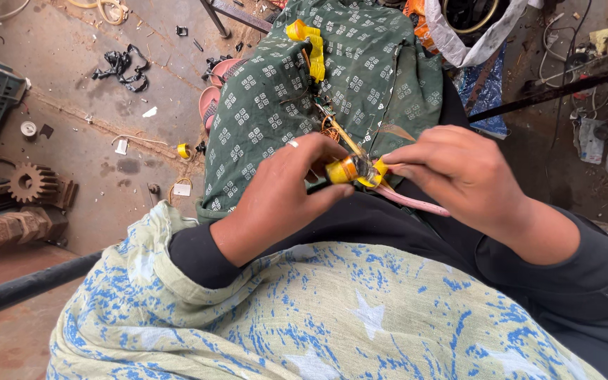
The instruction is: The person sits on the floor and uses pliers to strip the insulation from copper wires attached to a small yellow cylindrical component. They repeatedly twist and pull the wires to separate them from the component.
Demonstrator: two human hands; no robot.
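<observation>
Dusty concrete floor bears rusty gear, black scraps.

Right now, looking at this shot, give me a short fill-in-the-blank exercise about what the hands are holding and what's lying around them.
1. Both hands, the left hand and the right hand, pinch a small roll of tape whose colour is ____.
2. The lap is covered by a green patterned cloth printed with small ____ motifs.
3. On the floor at the left lies a rusty toothed ____.
4. A thin tube under the right hand is coloured ____.

Missing words: yellow; white; gear; pink
</observation>
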